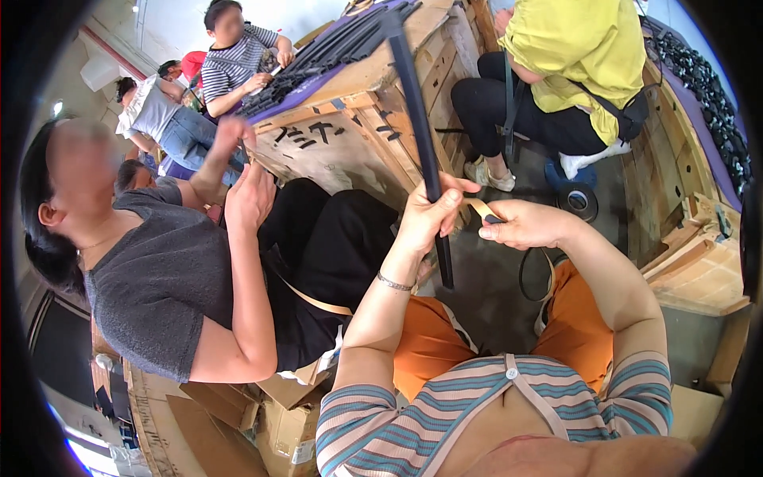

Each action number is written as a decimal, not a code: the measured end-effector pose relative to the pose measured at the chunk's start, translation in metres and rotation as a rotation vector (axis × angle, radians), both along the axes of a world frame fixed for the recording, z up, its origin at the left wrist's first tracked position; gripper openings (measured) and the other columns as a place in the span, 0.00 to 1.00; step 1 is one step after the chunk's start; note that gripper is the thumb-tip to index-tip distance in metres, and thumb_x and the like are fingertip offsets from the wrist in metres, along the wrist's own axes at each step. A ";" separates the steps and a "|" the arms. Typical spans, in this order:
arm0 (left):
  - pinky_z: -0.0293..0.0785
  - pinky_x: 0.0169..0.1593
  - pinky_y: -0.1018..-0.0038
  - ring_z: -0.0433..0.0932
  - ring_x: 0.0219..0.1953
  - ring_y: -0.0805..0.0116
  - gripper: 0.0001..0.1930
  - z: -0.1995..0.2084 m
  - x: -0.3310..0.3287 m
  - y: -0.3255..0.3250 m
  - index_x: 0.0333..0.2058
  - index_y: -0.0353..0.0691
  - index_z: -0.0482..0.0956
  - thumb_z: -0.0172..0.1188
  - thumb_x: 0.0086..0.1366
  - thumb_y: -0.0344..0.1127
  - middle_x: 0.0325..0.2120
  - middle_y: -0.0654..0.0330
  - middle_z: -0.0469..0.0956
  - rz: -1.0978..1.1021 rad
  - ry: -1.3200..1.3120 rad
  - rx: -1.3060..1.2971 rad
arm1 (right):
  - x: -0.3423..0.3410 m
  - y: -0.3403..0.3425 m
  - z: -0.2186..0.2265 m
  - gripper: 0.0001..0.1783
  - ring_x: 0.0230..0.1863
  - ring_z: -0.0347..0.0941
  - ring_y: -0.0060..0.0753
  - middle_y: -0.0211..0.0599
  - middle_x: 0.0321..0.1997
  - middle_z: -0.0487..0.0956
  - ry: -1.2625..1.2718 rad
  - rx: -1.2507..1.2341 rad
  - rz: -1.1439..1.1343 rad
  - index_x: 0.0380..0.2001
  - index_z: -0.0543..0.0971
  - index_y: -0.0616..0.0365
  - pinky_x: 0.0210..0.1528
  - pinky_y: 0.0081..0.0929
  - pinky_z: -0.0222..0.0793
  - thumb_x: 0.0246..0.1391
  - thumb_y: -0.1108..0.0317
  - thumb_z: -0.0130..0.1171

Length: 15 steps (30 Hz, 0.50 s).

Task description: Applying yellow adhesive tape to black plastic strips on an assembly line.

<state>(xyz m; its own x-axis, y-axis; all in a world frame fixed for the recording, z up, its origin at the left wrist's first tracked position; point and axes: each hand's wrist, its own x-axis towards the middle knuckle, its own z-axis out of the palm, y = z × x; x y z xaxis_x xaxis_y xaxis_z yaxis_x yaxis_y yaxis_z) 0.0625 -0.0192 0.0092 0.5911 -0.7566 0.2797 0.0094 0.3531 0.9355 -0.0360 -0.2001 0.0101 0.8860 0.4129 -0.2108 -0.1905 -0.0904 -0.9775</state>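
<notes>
My left hand (431,213) is closed around a long black bar (419,119), which stands nearly upright and tilts slightly, its upper end well above the hand. Between my two hands runs a narrow strip (478,208), tan on one face and black on the other. The fingers of my right hand (520,226) pinch this strip a short way from the bar. Below the right hand, a loop of strip (550,278) hangs down by my right knee. I cannot tell whether the strip touches the bar, since my left fingers cover that spot.
At my left sits a person in a dark grey shirt (175,278). A wooden crate (334,151) ahead carries many black bars (334,56). Someone in yellow (576,56) sits beyond my hands. A black roll (577,202) lies on the floor. Cardboard boxes (286,433) stand lower left.
</notes>
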 end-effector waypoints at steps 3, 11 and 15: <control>0.56 0.15 0.86 0.60 0.12 0.83 0.10 -0.003 -0.011 -0.001 0.35 0.34 0.72 0.54 0.62 0.36 0.35 0.50 0.77 -0.060 0.068 0.103 | -0.006 0.008 0.016 0.12 0.16 0.49 0.08 0.15 0.19 0.55 0.025 0.038 0.083 0.42 0.70 0.52 0.16 0.11 0.44 0.59 0.59 0.48; 0.55 0.16 0.87 0.60 0.12 0.84 0.06 -0.007 -0.005 0.013 0.30 0.38 0.70 0.59 0.57 0.28 0.18 0.67 0.69 0.040 0.181 0.169 | -0.005 0.010 0.017 0.13 0.19 0.55 0.11 0.19 0.19 0.63 0.037 0.047 -0.006 0.33 0.71 0.57 0.18 0.11 0.50 0.58 0.58 0.49; 0.53 0.15 0.86 0.59 0.12 0.84 0.06 -0.011 -0.002 0.014 0.30 0.39 0.69 0.59 0.57 0.26 0.18 0.68 0.68 0.048 0.243 0.164 | 0.002 0.007 0.014 0.14 0.18 0.61 0.13 0.24 0.21 0.70 -0.132 0.027 -0.086 0.33 0.74 0.59 0.19 0.12 0.54 0.60 0.60 0.46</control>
